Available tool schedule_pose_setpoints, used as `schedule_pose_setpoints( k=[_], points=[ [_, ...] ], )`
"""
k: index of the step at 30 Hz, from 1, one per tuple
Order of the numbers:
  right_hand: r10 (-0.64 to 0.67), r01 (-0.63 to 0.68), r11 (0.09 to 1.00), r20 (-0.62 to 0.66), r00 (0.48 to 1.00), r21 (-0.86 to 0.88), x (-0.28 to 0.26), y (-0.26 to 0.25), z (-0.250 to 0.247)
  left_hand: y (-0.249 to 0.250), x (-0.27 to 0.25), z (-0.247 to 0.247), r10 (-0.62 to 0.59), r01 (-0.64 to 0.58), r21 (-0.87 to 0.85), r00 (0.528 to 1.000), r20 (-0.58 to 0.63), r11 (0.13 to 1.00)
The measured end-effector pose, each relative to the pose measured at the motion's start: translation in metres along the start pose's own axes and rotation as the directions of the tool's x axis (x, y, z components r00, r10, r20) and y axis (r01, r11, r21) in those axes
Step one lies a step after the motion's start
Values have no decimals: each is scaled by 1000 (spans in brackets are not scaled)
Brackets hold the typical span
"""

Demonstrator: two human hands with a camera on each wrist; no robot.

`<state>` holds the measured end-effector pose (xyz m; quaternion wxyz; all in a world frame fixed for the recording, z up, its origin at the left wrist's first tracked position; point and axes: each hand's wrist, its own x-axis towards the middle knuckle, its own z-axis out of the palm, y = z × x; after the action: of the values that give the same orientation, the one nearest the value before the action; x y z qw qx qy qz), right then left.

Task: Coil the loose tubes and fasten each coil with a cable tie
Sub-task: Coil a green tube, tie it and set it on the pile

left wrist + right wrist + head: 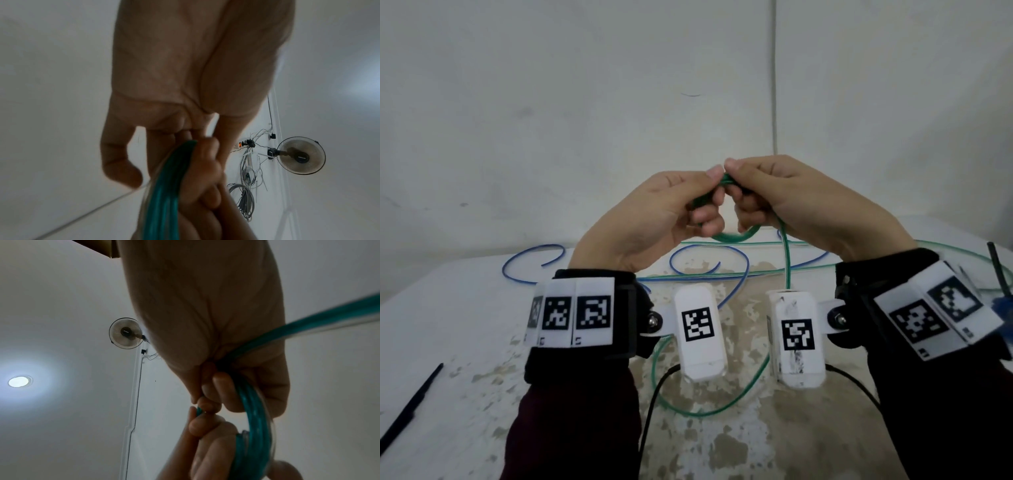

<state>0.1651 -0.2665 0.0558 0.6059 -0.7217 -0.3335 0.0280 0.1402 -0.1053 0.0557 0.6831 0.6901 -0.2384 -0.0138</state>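
Note:
Both hands are raised above the table, meeting at a small coil of green tube [736,235]. My left hand [681,205] grips the coil's left side, its thumb on top. My right hand [763,192] pinches the coil's top and holds the strand that drops to the table. In the left wrist view the green loops [166,186] run past my fingers. In the right wrist view the green tube [252,426] curves through my right hand [218,386] and one strand leaves to the right. The loose green tail [722,407] loops on the table. A blue tube [524,260] lies loose behind.
A black cable tie [410,407] lies at the table's near left. Another black cable tie [998,270] stands out at the right edge beside something blue. The white table [465,308] has worn brown patches and meets a white wall. A black cable [654,401] runs under my wrists.

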Motion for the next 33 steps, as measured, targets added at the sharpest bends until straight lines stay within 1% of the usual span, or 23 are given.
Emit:
schedule_pose_setpoints(
  k=[3,5,6,8,10,11,12,14,15,16,17,18,19,20,21,22,23,24,26,28,31,33],
  points=[
    [-4,11,995,-74,997,101,3,0,3,-1,6,1,130,-131,-6,984,-125,991],
    [-14,30,985,-98,995,169,4,0,0,0,8,3,165,-178,-51,967,-195,983],
    [-24,41,981,-91,996,192,4,1,-1,0,9,4,156,-175,-85,969,-193,981],
    [-30,42,980,-61,998,195,2,0,-5,0,9,4,107,-121,-136,989,-102,983],
    [-14,17,993,-27,1000,119,0,1,-6,-2,7,3,67,-67,-97,998,3,993],
    [-6,7,997,-14,1000,82,0,2,-5,-3,6,1,66,-65,-55,998,20,996],
    [-4,4,998,-7,1000,66,0,2,-3,-3,5,0,80,-80,-10,997,10,997],
    [-7,9,995,-20,1000,101,2,1,0,-3,6,-1,155,-153,35,986,-68,988],
    [-11,16,989,-34,999,144,3,0,0,-3,7,0,200,-199,21,972,-126,980],
    [-19,27,981,-43,999,194,4,-1,1,-2,9,1,231,-237,-13,956,-180,971],
    [-27,37,971,-46,999,235,4,-2,0,-2,10,3,238,-257,-65,948,-213,964],
    [-35,45,965,-45,998,258,3,-2,-1,-2,12,4,219,-249,-124,951,-217,960],
    [-39,49,965,-42,998,258,2,-2,-2,-2,13,5,178,-212,-171,965,-192,962],
    [-38,45,973,-39,999,228,1,-1,-4,-3,13,5,131,-156,-186,981,-141,970],
    [-32,37,984,-29,999,176,0,0,-5,-4,11,5,93,-106,-165,992,-82,981],
    [-25,26,992,-13,1000,121,0,1,-5,-5,10,3,77,-81,-117,996,-41,990],
    [-17,16,996,1,1000,90,-1,1,-4,-6,8,2,81,-83,-67,996,-24,994],
    [-6,6,995,6,1000,97,-1,1,-3,-7,8,1,103,-104,-34,994,-32,994],
    [-5,4,986,3,1000,165,-1,-2,0,-6,8,0,167,-172,-51,981,-96,984],
    [-35,28,982,31,999,189,-3,-3,-2,-3,10,1,199,-225,-126,962,-188,966],
    [-71,65,994,60,996,88,-7,-1,-9,0,11,3,201,-257,-189,941,-272,948],
    [-91,90,994,24,996,60,-7,2,-11,0,11,5,199,-263,-209,938,-283,942]
  ],
)
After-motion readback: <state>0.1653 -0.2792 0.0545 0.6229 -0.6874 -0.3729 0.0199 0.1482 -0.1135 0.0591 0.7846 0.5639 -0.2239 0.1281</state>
